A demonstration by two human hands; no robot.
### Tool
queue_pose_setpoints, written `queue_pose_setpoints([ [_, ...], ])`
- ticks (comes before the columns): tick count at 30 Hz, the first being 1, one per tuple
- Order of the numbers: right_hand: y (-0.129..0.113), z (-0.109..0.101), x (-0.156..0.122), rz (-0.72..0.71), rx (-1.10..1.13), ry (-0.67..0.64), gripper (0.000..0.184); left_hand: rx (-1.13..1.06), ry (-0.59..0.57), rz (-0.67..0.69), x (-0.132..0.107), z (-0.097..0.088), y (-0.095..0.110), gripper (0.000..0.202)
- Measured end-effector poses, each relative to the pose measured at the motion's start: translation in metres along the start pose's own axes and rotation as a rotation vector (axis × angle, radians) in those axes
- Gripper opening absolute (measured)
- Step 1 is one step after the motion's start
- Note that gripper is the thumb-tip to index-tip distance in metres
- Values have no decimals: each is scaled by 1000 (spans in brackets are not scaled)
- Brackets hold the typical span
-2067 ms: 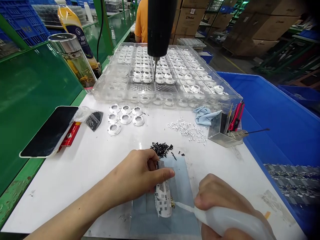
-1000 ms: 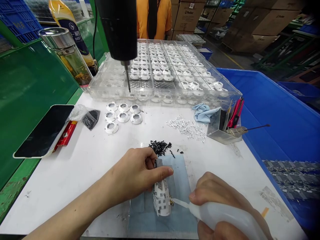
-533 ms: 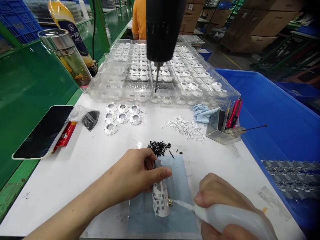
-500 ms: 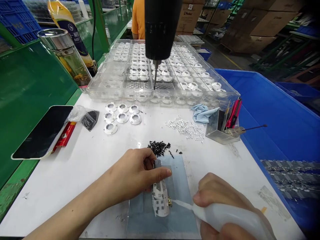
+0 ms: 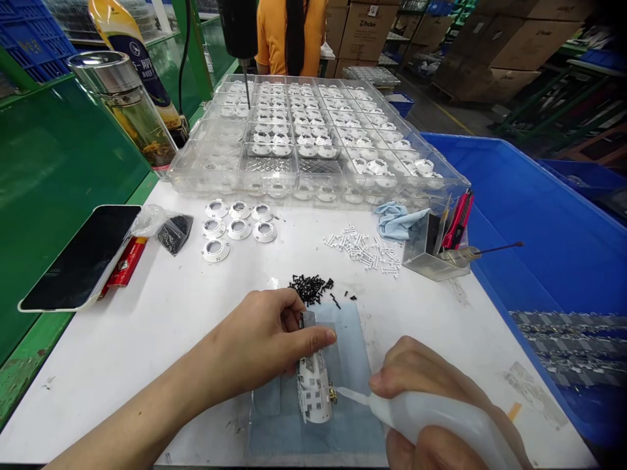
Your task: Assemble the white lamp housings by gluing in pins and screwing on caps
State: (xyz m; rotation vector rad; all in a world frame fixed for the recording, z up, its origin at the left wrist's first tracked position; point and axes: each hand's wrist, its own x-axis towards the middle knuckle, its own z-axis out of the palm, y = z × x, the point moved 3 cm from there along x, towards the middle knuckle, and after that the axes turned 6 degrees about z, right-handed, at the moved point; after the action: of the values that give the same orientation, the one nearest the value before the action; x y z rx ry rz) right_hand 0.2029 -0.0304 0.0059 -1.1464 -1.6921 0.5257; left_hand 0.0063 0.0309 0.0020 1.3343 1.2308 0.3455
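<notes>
Hands at the bench: your left hand (image 5: 264,343) clamped a white, windowed housing (image 5: 313,391) from above. Thumb & fingers were closed round its far end, pinning it on its side on a grey-blue mat (image 5: 355,352) at the near edge of the white table (image 5: 171,307). Your right hand (image 5: 426,401) was wrapped tight round a translucent squeeze bottle (image 5: 443,421). The nozzle tip met a small brass-coloured fitting (image 5: 334,393) on the housing's right side, toward its near end.

Just beyond the mat lay a heap of black screws (image 5: 311,287). Further back & to the right was a scatter of white pins (image 5: 365,248); to the left, six white rings (image 5: 238,228) in rows. A phone (image 5: 81,258) sat face-up at the table's left edge, w/ a small bag (image 5: 169,228) of dark parts beside it. A clear compartment tray (image 5: 220,166) of white parts ran along the back. A power screwdriver (image 5: 240,32) hung above the tray's left side. A person in an orange top (image 5: 274,36) stood behind the tray.
</notes>
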Motion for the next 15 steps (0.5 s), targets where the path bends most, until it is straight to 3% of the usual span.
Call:
queue_pose_setpoints([
  [6,-5,-3,4,23,4,-8,31,29,0,-53,-3,-3,8,40],
  [12,-3,-6,2,34,162,48,10,12,42,-31,-1,-2,1,45],
  [15,0,-7,0,8,117,10,15,5,56,-56,-1,-2,3,43],
])
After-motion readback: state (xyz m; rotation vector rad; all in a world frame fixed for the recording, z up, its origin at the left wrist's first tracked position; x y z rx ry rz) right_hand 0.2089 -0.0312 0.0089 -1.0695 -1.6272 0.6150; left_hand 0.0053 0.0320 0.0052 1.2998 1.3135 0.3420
